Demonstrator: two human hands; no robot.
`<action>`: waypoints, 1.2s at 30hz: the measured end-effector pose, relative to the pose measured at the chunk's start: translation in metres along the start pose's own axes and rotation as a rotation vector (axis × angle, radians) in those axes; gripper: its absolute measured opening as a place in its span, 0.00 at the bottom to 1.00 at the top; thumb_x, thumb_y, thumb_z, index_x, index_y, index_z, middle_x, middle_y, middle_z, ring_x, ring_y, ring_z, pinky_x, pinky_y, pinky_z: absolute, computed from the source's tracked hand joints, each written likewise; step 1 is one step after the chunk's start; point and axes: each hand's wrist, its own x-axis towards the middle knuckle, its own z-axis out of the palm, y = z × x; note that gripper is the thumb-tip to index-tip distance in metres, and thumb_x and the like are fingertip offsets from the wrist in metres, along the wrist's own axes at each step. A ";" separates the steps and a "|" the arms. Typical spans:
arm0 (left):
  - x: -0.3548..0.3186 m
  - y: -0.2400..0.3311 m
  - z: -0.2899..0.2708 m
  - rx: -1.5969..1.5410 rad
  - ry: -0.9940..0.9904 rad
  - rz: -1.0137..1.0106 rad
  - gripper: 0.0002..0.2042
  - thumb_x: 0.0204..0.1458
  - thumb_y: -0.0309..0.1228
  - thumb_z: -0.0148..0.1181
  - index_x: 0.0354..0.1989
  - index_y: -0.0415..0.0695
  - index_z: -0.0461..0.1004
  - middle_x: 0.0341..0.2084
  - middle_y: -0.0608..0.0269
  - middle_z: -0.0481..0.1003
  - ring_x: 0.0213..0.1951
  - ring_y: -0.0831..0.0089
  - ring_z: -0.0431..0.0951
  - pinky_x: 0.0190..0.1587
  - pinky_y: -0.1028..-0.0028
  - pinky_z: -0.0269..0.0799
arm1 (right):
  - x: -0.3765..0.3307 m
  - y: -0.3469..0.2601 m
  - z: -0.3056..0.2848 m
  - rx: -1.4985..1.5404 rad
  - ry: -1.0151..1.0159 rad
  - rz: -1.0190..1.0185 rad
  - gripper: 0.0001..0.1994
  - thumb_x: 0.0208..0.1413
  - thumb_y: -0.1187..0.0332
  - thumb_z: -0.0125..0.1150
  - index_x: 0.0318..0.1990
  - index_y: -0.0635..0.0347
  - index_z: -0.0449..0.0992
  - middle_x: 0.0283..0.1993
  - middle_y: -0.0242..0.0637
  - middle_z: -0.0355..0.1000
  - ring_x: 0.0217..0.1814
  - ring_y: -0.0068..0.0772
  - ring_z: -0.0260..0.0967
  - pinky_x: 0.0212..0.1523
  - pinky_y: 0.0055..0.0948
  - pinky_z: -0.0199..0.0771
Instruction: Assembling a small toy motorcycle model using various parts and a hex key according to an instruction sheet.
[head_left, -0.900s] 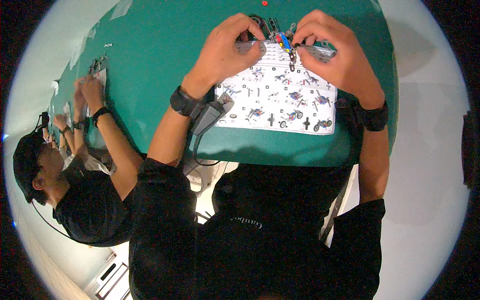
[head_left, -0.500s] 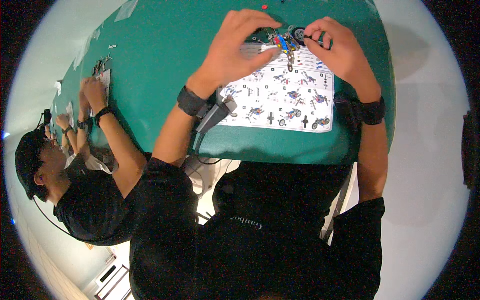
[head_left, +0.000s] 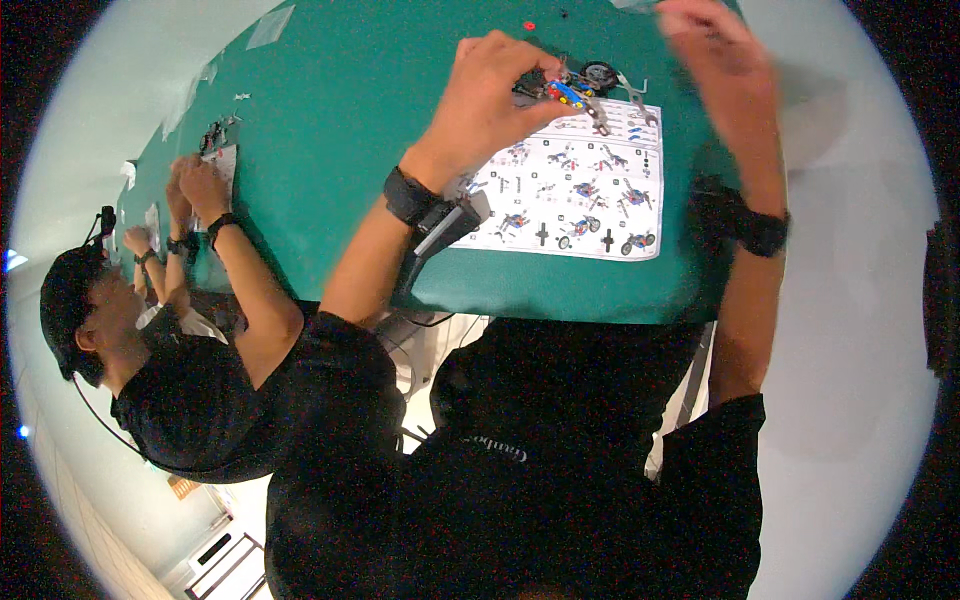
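My left hand (head_left: 487, 103) pinches a small model motorcycle assembly (head_left: 566, 94) of blue, yellow and metal parts between thumb and fingers. It is held over the top edge of a printed instruction sheet (head_left: 560, 215) with picture steps. Just beyond the assembly is a black toy wheel (head_left: 600, 75); I cannot tell whether the two touch. A small metal spanner (head_left: 640, 112) lies by the sheet's upper right corner, with a thin hex key beside it. My right hand (head_left: 722, 50), blurred by motion, is raised near the table's far right edge, and its fingers are too smeared to read.
A small red ring (head_left: 529, 26) lies on the green table (head_left: 340, 150) beyond my left hand. A grey device with a cable (head_left: 445, 228) is at my left wrist. To the left, a co-worker's hands (head_left: 200, 188) are over loose parts and a sheet.
My right hand has moved away from the wheel, up and to the right. My left hand has shifted slightly right and closed on the assembly, and the spanner has come into view.
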 end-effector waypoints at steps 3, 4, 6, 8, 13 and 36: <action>-0.007 -0.003 -0.001 -0.039 0.028 -0.131 0.21 0.37 0.41 0.78 0.39 0.47 0.79 0.36 0.63 0.78 0.42 0.62 0.74 0.48 0.66 0.65 | -0.003 0.024 -0.064 -0.680 0.172 -0.312 0.07 0.61 0.68 0.59 0.44 0.56 0.79 0.34 0.33 0.79 0.32 0.24 0.74 0.38 0.23 0.71; -0.009 -0.010 -0.004 -0.061 0.084 -0.131 0.20 0.36 0.41 0.78 0.36 0.48 0.79 0.34 0.66 0.78 0.39 0.65 0.74 0.47 0.66 0.63 | -0.006 0.024 -0.053 -0.620 0.168 -0.304 0.07 0.61 0.68 0.59 0.44 0.56 0.79 0.33 0.33 0.79 0.32 0.24 0.74 0.38 0.23 0.71; -0.027 -0.016 -0.017 -0.048 0.129 -0.157 0.18 0.35 0.42 0.78 0.34 0.49 0.80 0.33 0.69 0.79 0.37 0.67 0.73 0.45 0.67 0.61 | -0.007 0.013 -0.018 -0.489 0.156 -0.292 0.07 0.61 0.68 0.59 0.44 0.55 0.79 0.33 0.33 0.79 0.31 0.24 0.74 0.38 0.23 0.71; 0.005 0.009 -0.010 -0.232 0.044 -0.183 0.16 0.42 0.32 0.75 0.37 0.43 0.75 0.31 0.62 0.74 0.36 0.65 0.70 0.43 0.68 0.62 | -0.023 0.015 -0.049 -0.525 0.152 -0.203 0.07 0.61 0.68 0.59 0.44 0.55 0.79 0.33 0.33 0.79 0.31 0.24 0.73 0.38 0.23 0.71; -0.006 -0.009 0.006 -0.125 0.171 -0.074 0.19 0.34 0.43 0.79 0.32 0.49 0.80 0.31 0.70 0.79 0.35 0.68 0.73 0.44 0.67 0.62 | -0.024 0.005 -0.051 -0.383 0.148 -0.177 0.06 0.61 0.67 0.59 0.43 0.55 0.80 0.32 0.32 0.79 0.30 0.24 0.73 0.37 0.23 0.70; -0.011 -0.006 0.001 -0.119 0.105 -0.111 0.19 0.37 0.43 0.78 0.33 0.45 0.80 0.32 0.62 0.77 0.38 0.63 0.75 0.45 0.67 0.68 | -0.020 -0.093 -0.080 0.122 -0.014 -0.095 0.05 0.60 0.66 0.60 0.39 0.52 0.80 0.29 0.31 0.78 0.26 0.23 0.71 0.33 0.23 0.69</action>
